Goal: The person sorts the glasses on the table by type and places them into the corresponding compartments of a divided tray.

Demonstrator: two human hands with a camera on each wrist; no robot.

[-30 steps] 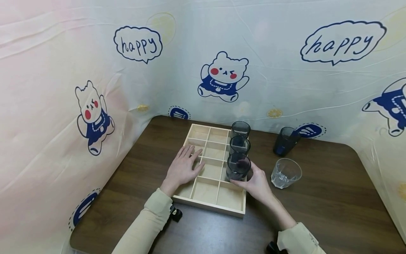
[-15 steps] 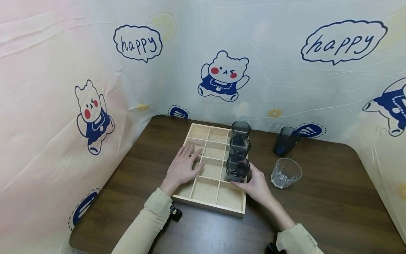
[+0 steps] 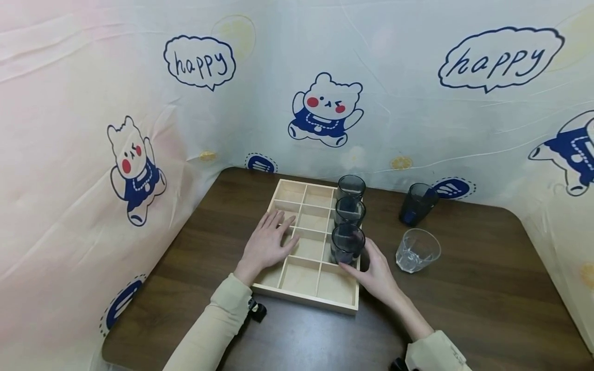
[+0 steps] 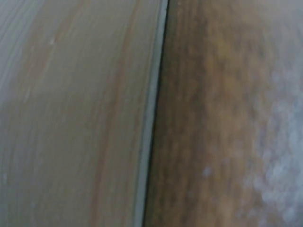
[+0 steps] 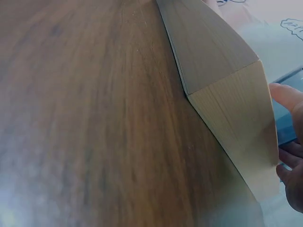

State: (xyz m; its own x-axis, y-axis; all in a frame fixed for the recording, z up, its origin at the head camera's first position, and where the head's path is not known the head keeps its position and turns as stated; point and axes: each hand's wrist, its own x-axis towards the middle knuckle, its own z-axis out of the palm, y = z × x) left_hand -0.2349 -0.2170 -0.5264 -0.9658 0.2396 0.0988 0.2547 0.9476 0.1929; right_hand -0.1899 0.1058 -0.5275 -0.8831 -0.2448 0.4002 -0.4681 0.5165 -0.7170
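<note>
A pale wooden box (image 3: 305,296) with several compartments lies on the table. Three dark tinted drinking glasses, the far glass (image 3: 351,186), the middle glass (image 3: 350,210) and the near glass (image 3: 348,243), stand in its right column. My right hand (image 3: 379,272) grips the near glass, thumb at its front low down and fingers round its right side. In the right wrist view, part of that hand (image 5: 294,101) shows against the bluish glass beyond the box wall. My left hand (image 3: 266,246) rests over the box's left compartments, fingers spread, holding nothing.
Right of the box stand another dark glass (image 3: 417,205), farther back, and a clear glass (image 3: 417,251), nearer. A printed cloth (image 3: 408,118) hangs behind the brown table (image 3: 487,288). The left wrist view shows only the box's side (image 4: 75,118) and tabletop.
The near glass dips slightly towards me, then shifts back a little, with my right hand on it. My left hand stays in place.
</note>
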